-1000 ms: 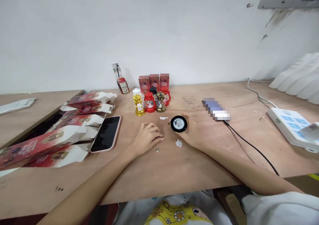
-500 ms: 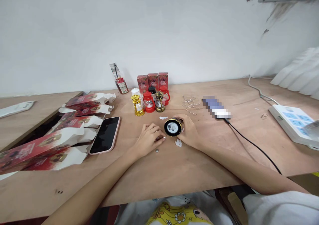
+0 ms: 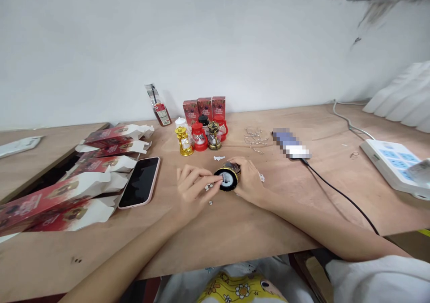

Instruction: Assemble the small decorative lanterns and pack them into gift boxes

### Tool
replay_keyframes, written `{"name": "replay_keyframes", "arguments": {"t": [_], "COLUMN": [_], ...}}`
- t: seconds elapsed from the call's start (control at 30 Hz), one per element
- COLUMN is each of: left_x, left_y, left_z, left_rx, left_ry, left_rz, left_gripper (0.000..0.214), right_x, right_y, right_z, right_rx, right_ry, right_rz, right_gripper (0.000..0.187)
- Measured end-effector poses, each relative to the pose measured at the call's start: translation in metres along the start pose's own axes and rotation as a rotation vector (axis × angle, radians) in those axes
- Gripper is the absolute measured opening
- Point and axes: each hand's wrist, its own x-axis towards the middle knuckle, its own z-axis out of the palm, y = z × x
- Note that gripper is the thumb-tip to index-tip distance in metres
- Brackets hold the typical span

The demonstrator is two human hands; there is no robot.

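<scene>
My right hand (image 3: 250, 184) is wrapped round a small lantern (image 3: 227, 179), which is tipped over so that its round black base with a pale centre faces me. The fingertips of my left hand (image 3: 193, 191) are pinched together at that centre; anything between them is too small to make out. Below my left fingers lies a small silver disc (image 3: 210, 202), like a button cell. Small white pieces (image 3: 208, 187) show beside those fingers. A white paper scrap (image 3: 219, 158) lies beyond the lantern, and a white tab (image 3: 261, 177) peeks out behind my right hand.
Several small lanterns (image 3: 200, 138) stand before red boxes (image 3: 204, 108) by the wall. Opened red cartons (image 3: 97, 177) and a black-screened phone (image 3: 141, 182) are on the left. Bent wires (image 3: 255, 138), a cabled phone (image 3: 292, 145) and a white power strip (image 3: 393, 166) lie right.
My left hand has lifted and brought its pinched fingertips onto the lantern's base. The lantern, in my right hand, has shifted slightly left and towards me.
</scene>
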Motion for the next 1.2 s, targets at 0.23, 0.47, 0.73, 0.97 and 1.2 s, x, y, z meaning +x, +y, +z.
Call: {"name": "replay_keyframes", "arguments": {"t": [0.23, 0.47, 0.73, 0.97, 1.2], "left_x": [-0.003, -0.001, 0.008, 0.005, -0.007], "left_y": [-0.001, -0.007, -0.032, -0.049, -0.053], "left_z": [0.003, -0.002, -0.006, -0.007, 0.004], "left_rx": [0.080, 0.001, -0.036, 0.017, 0.070], "left_ry": [-0.067, -0.117, -0.432, -0.747, -0.830], "left_rz": [0.064, 0.096, -0.058, -0.021, 0.075], "left_gripper": [0.007, 0.015, 0.010, 0.011, 0.014], "right_x": [-0.001, 0.001, 0.005, 0.004, 0.003], "right_y": [-0.005, 0.000, 0.013, 0.012, 0.009], "right_z": [0.001, -0.004, -0.009, -0.012, -0.012], "right_rx": [-0.023, -0.015, -0.034, 0.046, 0.059], "right_ry": [-0.031, -0.020, -0.007, -0.050, -0.089], "right_rz": [-0.031, -0.002, 0.107, 0.194, 0.147], "right_gripper": [0.040, 0.044, 0.039, 0.043, 0.042]}}
